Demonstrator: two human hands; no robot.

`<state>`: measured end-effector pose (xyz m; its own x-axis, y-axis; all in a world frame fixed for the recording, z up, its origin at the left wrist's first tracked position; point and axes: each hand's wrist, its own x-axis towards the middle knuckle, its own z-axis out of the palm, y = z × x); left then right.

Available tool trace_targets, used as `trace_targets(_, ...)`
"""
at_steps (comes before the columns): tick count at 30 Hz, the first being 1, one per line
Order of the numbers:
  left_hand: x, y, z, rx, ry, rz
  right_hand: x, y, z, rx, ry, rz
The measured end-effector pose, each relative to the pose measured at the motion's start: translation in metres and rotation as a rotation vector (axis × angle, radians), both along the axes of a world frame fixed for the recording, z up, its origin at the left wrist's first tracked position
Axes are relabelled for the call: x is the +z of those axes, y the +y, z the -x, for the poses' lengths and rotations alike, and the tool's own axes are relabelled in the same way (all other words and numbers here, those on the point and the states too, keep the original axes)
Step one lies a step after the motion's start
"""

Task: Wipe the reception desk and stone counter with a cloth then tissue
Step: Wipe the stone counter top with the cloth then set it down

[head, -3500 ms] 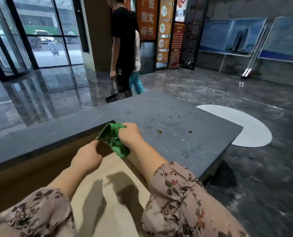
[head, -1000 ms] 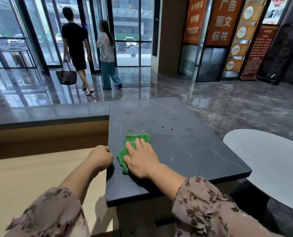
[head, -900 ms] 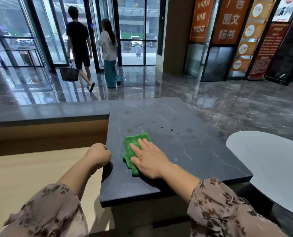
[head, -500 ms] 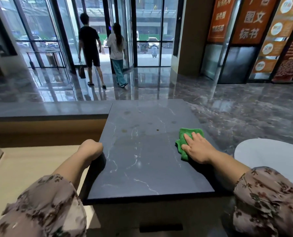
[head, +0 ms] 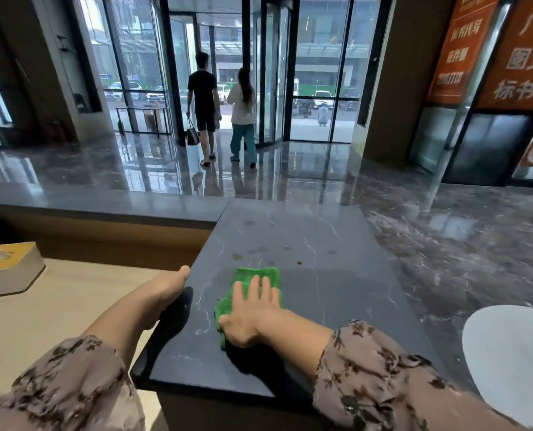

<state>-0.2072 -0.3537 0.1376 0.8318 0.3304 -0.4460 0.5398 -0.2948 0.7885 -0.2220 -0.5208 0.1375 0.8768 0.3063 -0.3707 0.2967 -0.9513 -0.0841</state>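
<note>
A green cloth (head: 252,276) lies flat on the dark stone counter (head: 336,290), left of its middle. My right hand (head: 249,312) presses down on the cloth with straight, spread fingers. My left hand (head: 169,286) rests against the counter's left edge; its fingers curl down over that edge and are hidden. Small brown spots (head: 298,262) and dull smears mark the stone just beyond the cloth. The lower beige reception desk (head: 57,306) lies to the left, under my left forearm.
A tissue box (head: 7,269) stands on the beige desk at far left. A raised stone ledge (head: 103,203) runs along the back of the desk. Two people (head: 221,107) walk away towards the glass doors. A white round floor patch (head: 514,362) lies right of the counter.
My right hand has slid the cloth from the counter's right side back to left of the middle. The left hand stayed at the counter's edge. The two people have walked further towards the doors.
</note>
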Motion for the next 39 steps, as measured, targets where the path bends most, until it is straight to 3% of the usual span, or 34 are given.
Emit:
trace_targets(4, 0.005, 0.012, -0.007, -0.023, 0.034, 0.062, 0.000, 0.037, -0.011, 0.183, -0.004, 0.002)
trace_targets(9, 0.015, 0.021, -0.024, -0.041, 0.069, 0.066, 0.003, 0.007, -0.048, 0.314, -0.010, -0.057)
trace_targets(13, 0.018, 0.012, -0.046, 0.001, -0.050, 0.125, 0.001, -0.054, -0.087, 0.078, -0.085, -0.029)
trace_targets(21, 0.013, 0.007, -0.075, -0.006, -0.059, 0.299, -0.005, -0.172, -0.111, -0.433, -0.102, 0.069)
trace_targets(25, 0.007, 0.014, -0.082, -0.110, -0.055, 0.265, 0.000, -0.156, -0.115, -0.629, -0.052, 0.072)
trace_targets(29, 0.003, 0.023, -0.087, -0.177, -0.026, 0.296, 0.006, -0.087, -0.116, -0.833, -0.076, 0.072)
trace_targets(35, 0.001, 0.026, -0.089, -0.168, -0.018, 0.297, -0.006, 0.050, -0.134, -0.502, -0.129, -0.062)
trace_targets(39, 0.003, 0.022, -0.091, -0.117, -0.050, 0.259, -0.008, 0.085, -0.134, -0.210, -0.125, -0.074)
